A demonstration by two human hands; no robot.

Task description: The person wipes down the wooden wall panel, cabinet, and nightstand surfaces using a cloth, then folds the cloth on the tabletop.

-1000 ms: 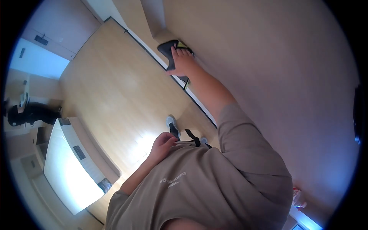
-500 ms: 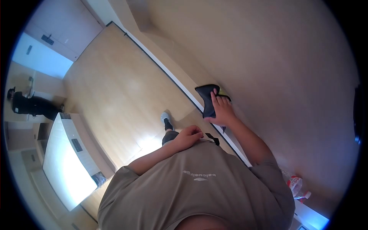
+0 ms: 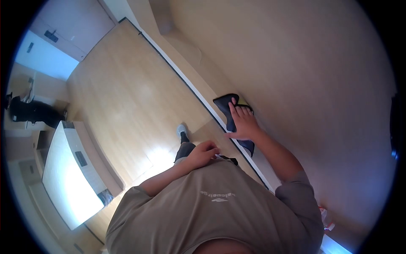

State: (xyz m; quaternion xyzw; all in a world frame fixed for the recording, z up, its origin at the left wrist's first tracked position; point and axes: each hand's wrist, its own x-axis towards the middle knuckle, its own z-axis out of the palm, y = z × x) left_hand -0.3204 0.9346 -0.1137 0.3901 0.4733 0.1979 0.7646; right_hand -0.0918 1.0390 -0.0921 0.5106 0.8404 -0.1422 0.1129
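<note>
My right hand (image 3: 244,123) presses a black cloth-like piece (image 3: 224,106) against the beige wall, just above the baseboard. Its fingers lie over the piece and the thumb points left. A yellow-green patch of it shows beyond the fingertips, and a black end hangs below the wrist; its exact kind is unclear. My left hand (image 3: 204,153) is curled in front of my waist. Beside its fingertips are a thin white strip and a black strap-like thing (image 3: 229,160). I cannot make out what lies inside those fingers.
The wall (image 3: 304,84) fills the right side, with a white baseboard (image 3: 194,90) along the wood floor (image 3: 122,80). A white-topped cabinet (image 3: 67,182) stands at left. Behind it is a person in black (image 3: 36,112). A partly hidden plastic bottle (image 3: 326,220) is at lower right.
The black piece has shifted under my right hand, so more of its lower end shows below the wrist. My left hand is nearly still. The view has turned slightly, and less of the bottle shows.
</note>
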